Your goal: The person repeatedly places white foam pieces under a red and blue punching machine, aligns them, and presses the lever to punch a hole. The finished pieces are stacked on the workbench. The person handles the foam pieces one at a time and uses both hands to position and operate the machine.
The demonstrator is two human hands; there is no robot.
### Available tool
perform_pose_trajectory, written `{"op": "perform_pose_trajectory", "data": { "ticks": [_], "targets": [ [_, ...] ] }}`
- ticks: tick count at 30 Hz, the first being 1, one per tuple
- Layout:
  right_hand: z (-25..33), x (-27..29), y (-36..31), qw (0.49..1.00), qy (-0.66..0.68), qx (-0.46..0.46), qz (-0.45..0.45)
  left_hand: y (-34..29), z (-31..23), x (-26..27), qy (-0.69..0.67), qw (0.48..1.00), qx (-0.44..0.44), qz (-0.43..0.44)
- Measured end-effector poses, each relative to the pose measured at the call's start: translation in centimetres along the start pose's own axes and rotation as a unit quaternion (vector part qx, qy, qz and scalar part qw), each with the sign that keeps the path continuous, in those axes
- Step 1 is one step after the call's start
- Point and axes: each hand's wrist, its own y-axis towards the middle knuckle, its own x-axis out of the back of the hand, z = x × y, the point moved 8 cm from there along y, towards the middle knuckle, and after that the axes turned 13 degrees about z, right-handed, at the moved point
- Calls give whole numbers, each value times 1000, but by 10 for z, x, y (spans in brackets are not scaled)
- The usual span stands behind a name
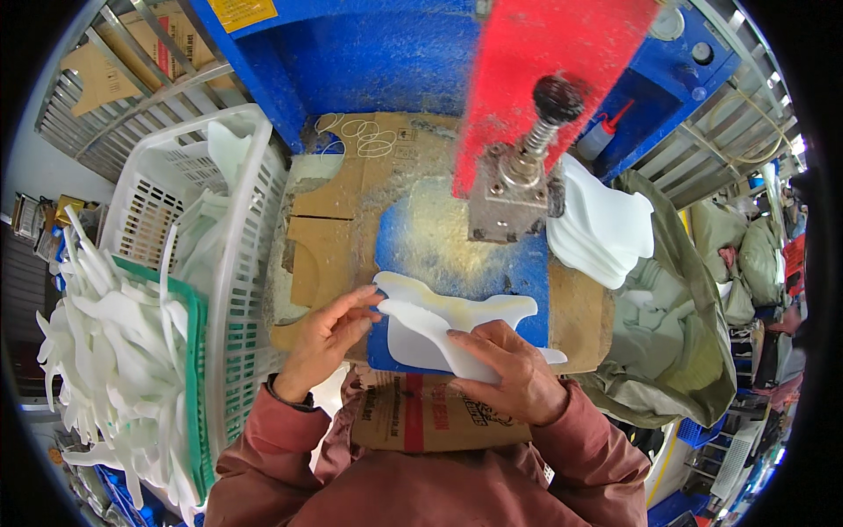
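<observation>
Several white, curved cut sheets (421, 344) lie at the front of a dusty blue pad (395, 233), in front of me. My right hand (518, 371) grips a narrow, wavy white offcut (426, 318), thumb on top, its other fingers partly hidden. At the left end of these pieces is my left hand (332, 338), fingers apart and the tips at or very close to the white edge. Beyond my hands, a metal press head (507, 206) on a red arm (536, 53) hangs over the pad.
A stack of white shaped sheets (601, 224) sits right of the press head. Further right, an olive sack (694, 400) holds white pieces. At left stand a white slotted basket (237, 299) and a heap of white offcuts (123, 351). Brown cardboard (347, 189) surrounds the pad.
</observation>
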Motion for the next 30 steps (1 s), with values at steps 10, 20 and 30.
{"op": "perform_pose_trajectory", "data": {
  "ticks": [10, 20, 30],
  "targets": [
    [-7, -6, 45, 984, -160, 44, -62, 32, 18, 17, 227, 971, 33, -69],
    [-29, -12, 63, 985, -171, -1, -29, 48, 22, 26, 242, 963, 40, -108],
    [-44, -21, 74, 979, -203, -9, -30, 59, 31, 26, 292, 943, 44, -152]
  ]
}}
